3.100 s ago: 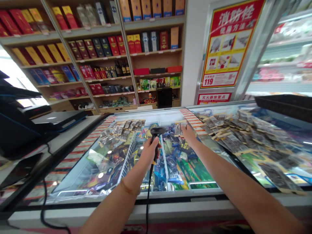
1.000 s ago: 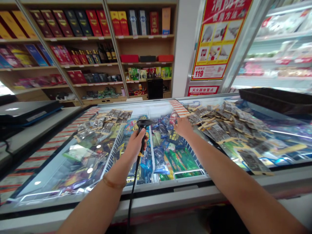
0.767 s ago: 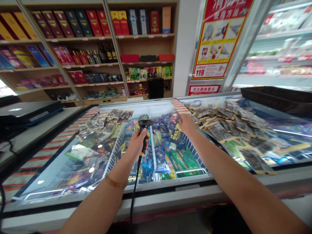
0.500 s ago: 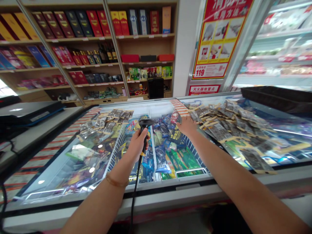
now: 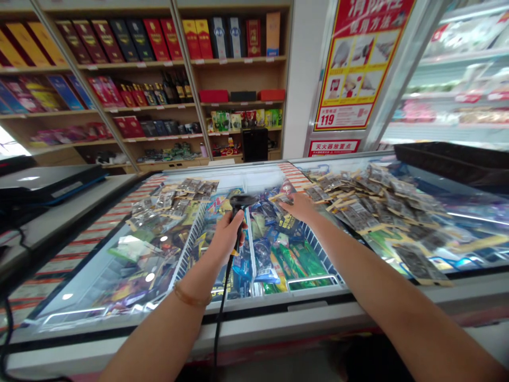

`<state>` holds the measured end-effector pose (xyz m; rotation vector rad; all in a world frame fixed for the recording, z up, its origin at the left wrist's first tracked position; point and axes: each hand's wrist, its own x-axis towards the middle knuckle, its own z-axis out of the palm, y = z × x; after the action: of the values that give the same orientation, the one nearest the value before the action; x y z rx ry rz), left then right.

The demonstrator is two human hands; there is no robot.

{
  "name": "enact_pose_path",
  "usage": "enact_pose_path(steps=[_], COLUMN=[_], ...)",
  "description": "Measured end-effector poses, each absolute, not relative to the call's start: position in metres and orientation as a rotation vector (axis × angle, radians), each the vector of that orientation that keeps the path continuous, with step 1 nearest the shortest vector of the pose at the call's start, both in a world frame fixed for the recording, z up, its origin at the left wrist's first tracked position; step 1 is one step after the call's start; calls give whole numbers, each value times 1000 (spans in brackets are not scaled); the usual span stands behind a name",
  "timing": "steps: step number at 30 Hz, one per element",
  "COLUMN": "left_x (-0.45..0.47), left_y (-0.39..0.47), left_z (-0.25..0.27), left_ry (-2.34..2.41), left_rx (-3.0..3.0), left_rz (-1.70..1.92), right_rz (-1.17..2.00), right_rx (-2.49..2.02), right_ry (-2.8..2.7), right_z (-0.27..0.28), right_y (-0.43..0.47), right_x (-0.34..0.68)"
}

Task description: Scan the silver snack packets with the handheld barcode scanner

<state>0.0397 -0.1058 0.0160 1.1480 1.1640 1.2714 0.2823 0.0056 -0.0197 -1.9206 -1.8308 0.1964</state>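
My left hand (image 5: 228,233) is wrapped round the handle of a black barcode scanner (image 5: 243,200), whose cord hangs down over the freezer's front edge. The scanner's head points right, towards my right hand (image 5: 299,207). Between the fingers of that hand is a small packet with tan edges and dark contents (image 5: 283,200), partly hidden by them. Both hands are above the open middle of a chest freezer (image 5: 274,313). Beneath them, white wire baskets (image 5: 190,246) hold colourful ice-cream wrappers (image 5: 296,254).
Similar tan-edged packets are piled on the right glass lid (image 5: 369,196) and on the left one (image 5: 170,199). A black tray (image 5: 449,162) rests at the far right. To the left is a counter with a dark device (image 5: 55,183). Shelves of boxes (image 5: 147,40) stand behind.
My right hand has shifted slightly left, and the tan-edged packet now shows at its fingertips. The scanner in my left hand has moved a little to the right.
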Motion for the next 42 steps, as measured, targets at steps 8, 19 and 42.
enact_pose_path(steps=[8, 19, 42], left_x=[44, 53, 52], left_y=[-118, -129, -118], left_z=[24, 20, 12], left_ry=[1044, 916, 1046], left_rx=[1247, 1469, 1416], left_rz=[1200, 1042, 1101], right_rz=[916, 1088, 720], right_rx=[-1099, -1052, -1398], right_ry=[-1220, -918, -1120], right_z=[-19, -6, -22], right_y=[13, 1, 4], right_x=[277, 256, 261])
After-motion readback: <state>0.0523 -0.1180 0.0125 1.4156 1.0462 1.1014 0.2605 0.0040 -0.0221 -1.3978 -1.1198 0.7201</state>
